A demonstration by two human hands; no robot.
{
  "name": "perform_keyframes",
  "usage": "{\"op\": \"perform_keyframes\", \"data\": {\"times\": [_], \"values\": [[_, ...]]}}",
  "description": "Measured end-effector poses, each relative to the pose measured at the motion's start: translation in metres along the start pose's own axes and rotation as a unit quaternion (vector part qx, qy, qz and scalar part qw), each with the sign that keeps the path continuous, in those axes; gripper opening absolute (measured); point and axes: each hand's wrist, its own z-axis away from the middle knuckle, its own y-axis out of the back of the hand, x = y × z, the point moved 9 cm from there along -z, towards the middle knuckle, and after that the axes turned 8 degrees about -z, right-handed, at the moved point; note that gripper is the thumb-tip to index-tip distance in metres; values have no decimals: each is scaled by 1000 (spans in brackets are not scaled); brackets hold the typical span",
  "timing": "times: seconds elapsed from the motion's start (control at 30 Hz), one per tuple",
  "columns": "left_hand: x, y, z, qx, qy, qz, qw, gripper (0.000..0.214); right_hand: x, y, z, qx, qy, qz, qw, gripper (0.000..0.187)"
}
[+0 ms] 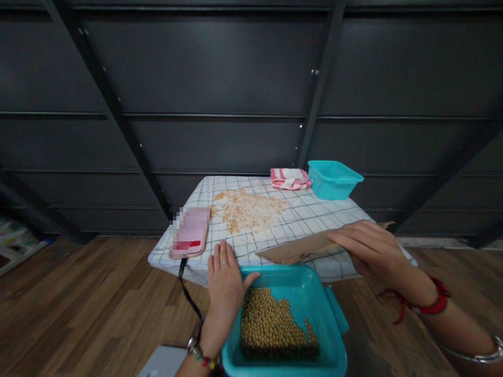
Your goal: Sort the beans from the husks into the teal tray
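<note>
My right hand [369, 246] is closed around a torn strip of brown cardboard [302, 246], held slanting over the front of the table. Its ragged tip reaches above the far rim of a teal plastic tub [334, 324]. Round tan beans [271, 324] fill the lower left of this tub. My left hand [226, 280] lies flat with fingers stretched onto the cloth's front edge, its thumb over the tub's far left corner. Further back, paler beans and whitish powder [251, 207] are scattered across the checked cloth [314, 214].
A pink phone [194, 228] with a dark strap [188, 293] lies at the table's left edge. At the back right are a folded pink-striped towel [290, 178] and a second teal tub [334, 183]. A dark panelled wall [220, 68] stands behind. A grey flat object [163, 361] is below left.
</note>
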Motion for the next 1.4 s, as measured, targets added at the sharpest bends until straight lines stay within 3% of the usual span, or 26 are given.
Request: {"op": "perform_keyframes", "data": {"times": [0.33, 0.6, 0.9, 1.1, 1.2, 1.4], "values": [[2, 1, 1, -8, -2, -4, 1000, 93, 5, -18, -7, 13, 12, 47, 999, 40], [2, 1, 1, 10, -9, -15, 1000, 94, -4, -8, -11, 1, 24, 23, 999, 38], [3, 1, 2, 16, -11, -22, 1000, 95, 3, -18, -8, 11, 24, 75, 997, 39], [3, 3, 1, 13, -14, -38, 999, 95, -8, -5, -12, 10, 8, 22, 1000, 34], [3, 3, 1, 12, -13, -36, 999, 95, -17, -10, -15, -10, 9, 28, 1000, 32], [0, 3, 1, 9, -6, -19, 1000, 95, -11, -19, -19, 10, 16, 91, 996, 36]]}}
